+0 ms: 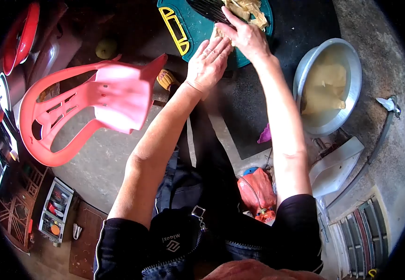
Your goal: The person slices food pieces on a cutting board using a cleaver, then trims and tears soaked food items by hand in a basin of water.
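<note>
My right hand [249, 39] is over a green cutting board [195, 35] at the top of the view. It appears closed round a knife [207, 10], whose dark, ridged blade points up and left; its handle is hidden. My left hand [208, 64] lies flat at the board's near edge, fingers stretched out and side by side. A pale piece of food [218, 33] shows between its fingertips and my right thumb. Beside the blade are yellowish, crumpled food pieces [257, 14], partly hidden by my right hand. A yellow handle [174, 30] marks the board's left side.
A metal basin [300, 79] with yellowish pieces in cloudy liquid [323, 88] stands right of the dark table [300, 23]. To the left is a pink plastic chair [118, 93]. Below the table lies a red bag [257, 186], near a white tub [337, 165].
</note>
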